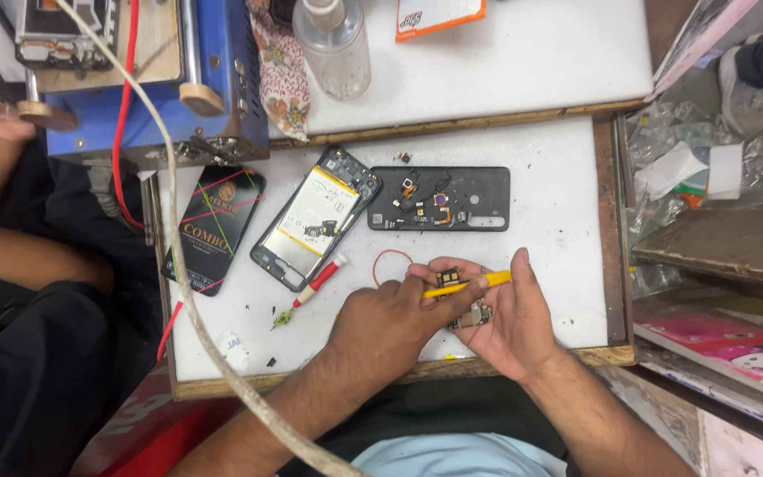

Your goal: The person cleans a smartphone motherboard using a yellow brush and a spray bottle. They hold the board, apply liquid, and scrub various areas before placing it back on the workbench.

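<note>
- The left hand [381, 327] pinches a yellow flat plastic pry tool [470, 283]; the right hand [509, 322] cradles a small dark circuit board [472, 314] at the near table edge.
- Beyond them lie an opened phone with a pale battery [315, 216], a black back cover [439, 198] scattered with small parts, and a red-capped glue tube [311, 291].
- The white worktop [558, 203] has a wooden rim.
- A clear plastic bottle [333, 44] stands behind; its contents cannot be told.
</note>
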